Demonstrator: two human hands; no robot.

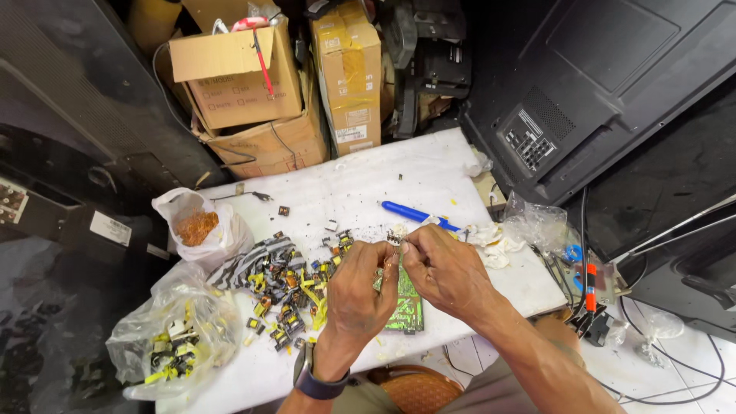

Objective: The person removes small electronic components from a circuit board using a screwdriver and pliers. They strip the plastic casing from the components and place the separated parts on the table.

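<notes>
**Copper and yellow parts across a white worktop**

Clear plastic bags sit at the far left: one (pixel 178 337) holds small yellow-and-black parts, and a white bag (pixel 201 226) behind it holds a tangle of copper wire. Just right of them, a heap of small yellow, black and copper-wound components (pixel 285 285) lies on the white worktop (pixel 368 184). The left hand (pixel 359 290), a dark watch on its wrist, pinches a tiny part (pixel 395 238) at its fingertips. The right hand (pixel 445 268) meets it, fingers narrowed on the same small piece. Below both hands, a green circuit board (pixel 405 303) lies flat on the worktop. Further right rest a blue-handled tool (pixel 414 214) and crumpled white tissue (pixel 491 241).
</notes>
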